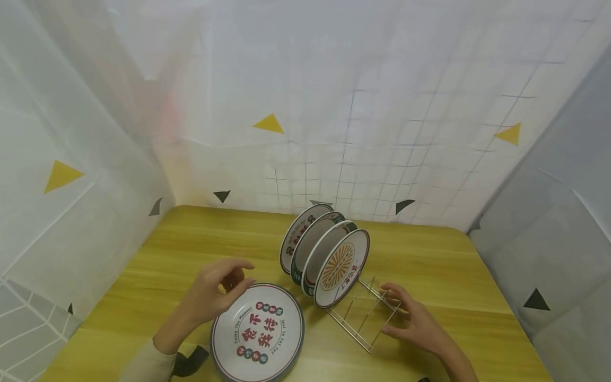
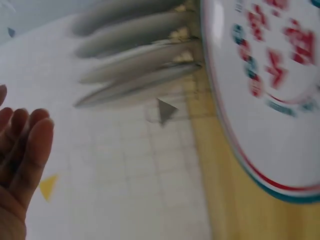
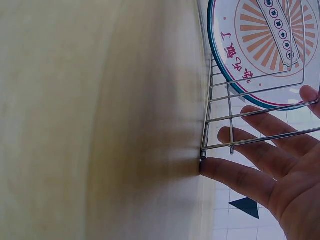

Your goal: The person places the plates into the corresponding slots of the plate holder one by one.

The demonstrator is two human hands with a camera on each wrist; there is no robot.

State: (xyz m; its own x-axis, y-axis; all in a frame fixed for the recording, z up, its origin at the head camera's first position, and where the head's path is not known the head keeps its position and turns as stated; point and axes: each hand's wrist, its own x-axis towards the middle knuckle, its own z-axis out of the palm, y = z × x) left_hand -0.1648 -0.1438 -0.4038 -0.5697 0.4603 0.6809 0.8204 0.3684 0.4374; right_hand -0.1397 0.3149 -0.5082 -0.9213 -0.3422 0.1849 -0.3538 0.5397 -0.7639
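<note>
A stack of round plates (image 1: 258, 334), white with red characters and a dark rim, lies flat on the table. Over its upper left edge hovers my left hand (image 1: 217, 289), thumb and fingers curved apart with nothing between them. Several plates (image 1: 340, 268) stand on edge in a wire plate rack (image 1: 350, 331). On the outermost of these, an orange sunburst pattern shows. My right hand (image 1: 412, 323) is at the rack's right end. In the right wrist view its fairly straight fingers (image 3: 240, 175) lie against the wires, some of them behind the wires.
The wooden table (image 1: 215, 233) is enclosed by white sheeting (image 1: 334, 79) at the back and both sides. Yellow and dark triangles mark the sheeting. Bare wire slots (image 1: 365, 313) run along the rack's right part.
</note>
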